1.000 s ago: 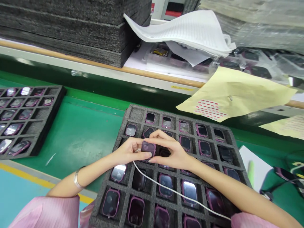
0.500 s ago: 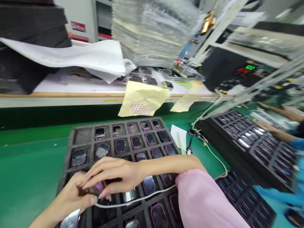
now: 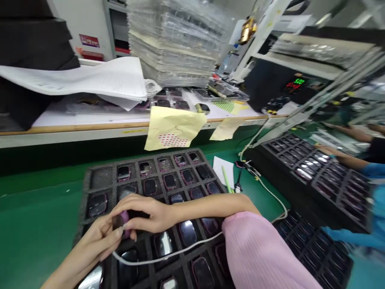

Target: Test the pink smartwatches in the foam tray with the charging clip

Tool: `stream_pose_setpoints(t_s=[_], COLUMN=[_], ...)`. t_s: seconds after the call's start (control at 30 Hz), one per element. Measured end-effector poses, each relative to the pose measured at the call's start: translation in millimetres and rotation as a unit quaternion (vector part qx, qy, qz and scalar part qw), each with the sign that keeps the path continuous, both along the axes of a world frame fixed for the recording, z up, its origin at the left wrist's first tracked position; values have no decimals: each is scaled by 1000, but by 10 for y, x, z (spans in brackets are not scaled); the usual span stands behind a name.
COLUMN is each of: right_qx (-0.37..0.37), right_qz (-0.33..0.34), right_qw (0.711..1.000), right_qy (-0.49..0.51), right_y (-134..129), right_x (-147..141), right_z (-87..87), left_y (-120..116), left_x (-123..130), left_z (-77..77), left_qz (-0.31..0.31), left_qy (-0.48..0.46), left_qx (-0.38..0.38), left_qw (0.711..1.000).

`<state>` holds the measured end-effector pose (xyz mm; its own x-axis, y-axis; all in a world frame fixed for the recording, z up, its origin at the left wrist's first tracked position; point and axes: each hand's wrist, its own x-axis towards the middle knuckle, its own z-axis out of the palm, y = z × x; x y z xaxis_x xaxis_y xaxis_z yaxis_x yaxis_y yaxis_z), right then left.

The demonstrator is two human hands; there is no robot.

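Note:
My left hand [image 3: 98, 237] and my right hand [image 3: 148, 213] meet over the left part of a dark foam tray [image 3: 141, 160]. Between them is a small smartwatch body with a purple case [image 3: 125, 225], gripped by the fingers of both and partly hidden behind them. A white cable [image 3: 171, 255] runs from beside my left fingers across the tray toward my right sleeve. Around my hands, watch bodies with purple rims, such as one dark-screened watch [image 3: 150, 186], lie in the tray's compartments.
A paper sheet [image 3: 221, 170] with a green pen [image 3: 226, 178] lies right of the tray. Further right are a raised tray of watches [image 3: 319, 160], another low tray [image 3: 309, 241] and a co-worker's blue sleeve [image 3: 377, 168]. A shelf edge [image 3: 75, 134] with hanging yellow paper [image 3: 174, 126] crosses behind.
The view has shifted slightly. My right fingers have tilted and the purple smartwatch body has turned more upright between my hands. My left thumb now points up toward it.

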<state>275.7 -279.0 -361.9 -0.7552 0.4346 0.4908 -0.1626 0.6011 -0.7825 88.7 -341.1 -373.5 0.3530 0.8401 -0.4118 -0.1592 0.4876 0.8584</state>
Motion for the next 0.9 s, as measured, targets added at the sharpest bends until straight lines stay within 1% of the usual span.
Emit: stream_pose_setpoints(t_s=[0.07,0.2,0.3,0.37,0.47,0.6,0.77,0.9], right_qx=[-27,-69,-85,-89,-85,-81,-101,-120], right_qz=[-12,-2,9,7,5,9,4,4], right_qw=[999,997,996,996,996,997,995,993], right_qy=[22,17,8,-7,-16,-3,-3,-12], right_y=[7,31,57,64,61,54,49,48], right_x=[12,30,31,25,16,8,11,13], right_z=[25,72,76,73,73,74,80,92], left_y=[48,143,202,225,230,223,231,229], left_x=[13,7,-16,-31,-46,-50,-44,-49], left_z=[-28,-49,-18,7,19,-3,-14,-29], left_qz=[-32,-59,-101,-117,-119,-115,-123,-115], left_qy=[-34,-100,-116,-114,-113,-129,-134,-131], left_qx=[27,54,78,89,91,86,91,93], left_qw=[999,992,985,983,982,981,979,980])
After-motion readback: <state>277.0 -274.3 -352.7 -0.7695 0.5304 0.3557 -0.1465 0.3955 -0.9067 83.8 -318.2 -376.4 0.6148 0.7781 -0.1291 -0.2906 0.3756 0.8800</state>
